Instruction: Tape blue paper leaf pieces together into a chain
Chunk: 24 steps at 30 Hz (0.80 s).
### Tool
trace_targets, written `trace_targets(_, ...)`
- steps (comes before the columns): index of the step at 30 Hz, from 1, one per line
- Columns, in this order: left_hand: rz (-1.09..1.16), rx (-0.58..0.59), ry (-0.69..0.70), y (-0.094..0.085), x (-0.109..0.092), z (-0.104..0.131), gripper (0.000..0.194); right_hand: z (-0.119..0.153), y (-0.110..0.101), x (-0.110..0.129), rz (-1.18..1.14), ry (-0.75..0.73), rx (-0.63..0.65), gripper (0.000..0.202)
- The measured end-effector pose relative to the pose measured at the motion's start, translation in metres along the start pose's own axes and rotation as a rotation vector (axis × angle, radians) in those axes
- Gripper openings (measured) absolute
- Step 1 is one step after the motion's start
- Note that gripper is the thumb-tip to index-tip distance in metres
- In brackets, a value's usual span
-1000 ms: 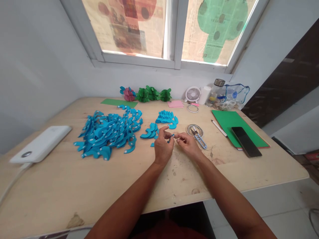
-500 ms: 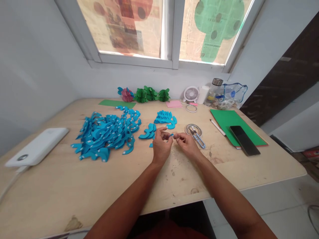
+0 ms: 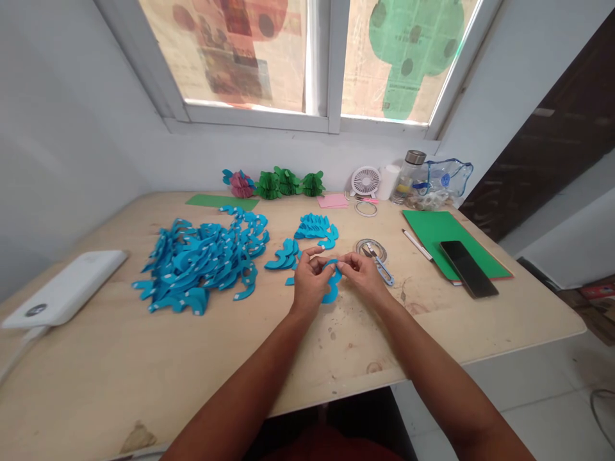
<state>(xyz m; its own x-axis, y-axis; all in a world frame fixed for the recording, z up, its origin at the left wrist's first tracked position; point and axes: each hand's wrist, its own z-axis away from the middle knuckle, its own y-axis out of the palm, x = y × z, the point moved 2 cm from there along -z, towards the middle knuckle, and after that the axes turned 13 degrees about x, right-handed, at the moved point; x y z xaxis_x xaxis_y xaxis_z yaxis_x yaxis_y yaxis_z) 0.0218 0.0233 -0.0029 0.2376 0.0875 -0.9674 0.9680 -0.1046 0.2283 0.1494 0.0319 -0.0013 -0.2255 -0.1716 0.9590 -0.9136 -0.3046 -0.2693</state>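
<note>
Left hand [image 3: 310, 278] and right hand [image 3: 362, 274] pinch a blue paper cutout [image 3: 330, 296].
Between them, nearer the left; long axis seemingly front-to-back.

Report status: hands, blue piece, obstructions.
Left hand and right hand pinching one curved blue piece. Blue-handled snips near right hand. Nothing visibly blocking.

Bearing, as a pale wooden table [image 3: 230, 358], a broad heap of blue paper cutouts [image 3: 202, 259] left of centre. Carrying two smaller blue stacks [image 3: 312, 226] just right of that heap. Holding a white power bank [image 3: 67, 282] near the left edge. Supporting, along the back, a green strip [image 3: 221, 202], folded paper figures [image 3: 288, 181], pink sheets [image 3: 332, 201], a white fan [image 3: 366, 182], a bottle [image 3: 408, 179] and a clear bag [image 3: 444, 182]. Accommodating a white pen [image 3: 416, 244] beside stacked sheets [image 3: 427, 230], green uppermost, farther right. Showing brown marks [image 3: 138, 436] near the front.
</note>
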Motion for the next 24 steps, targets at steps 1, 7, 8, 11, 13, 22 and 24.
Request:
trace_targets(1,0.006,0.010,-0.007,0.001,0.000,0.001,0.044,0.000,0.000,-0.001,-0.009,0.004,-0.005,0.014)
trace_targets(7,0.045,0.059,-0.063,0.002,0.001,0.002,0.052,-0.004,-0.008,-0.009,-0.053,0.038,-0.066,0.015)
trace_targets(8,0.044,0.070,-0.076,0.002,0.002,0.002,0.053,-0.005,-0.010,-0.009,-0.054,0.043,-0.074,0.015)
trace_targets(11,0.026,0.106,-0.103,0.002,0.002,0.001,0.055,-0.004,-0.013,-0.007,-0.057,0.053,-0.097,0.015)
trace_targets(13,0.018,0.134,-0.106,0.003,0.002,0.001,0.055,-0.003,-0.014,-0.003,-0.062,0.051,-0.099,0.016)
trace_targets(22,0.028,0.260,-0.106,0.009,-0.001,0.004,0.043,0.001,-0.018,0.006,-0.190,0.068,-0.144,0.017)
trace_targets(24,0.026,0.294,-0.106,0.010,0.000,0.005,0.039,0.001,-0.018,0.004,-0.235,0.083,-0.125,0.016)
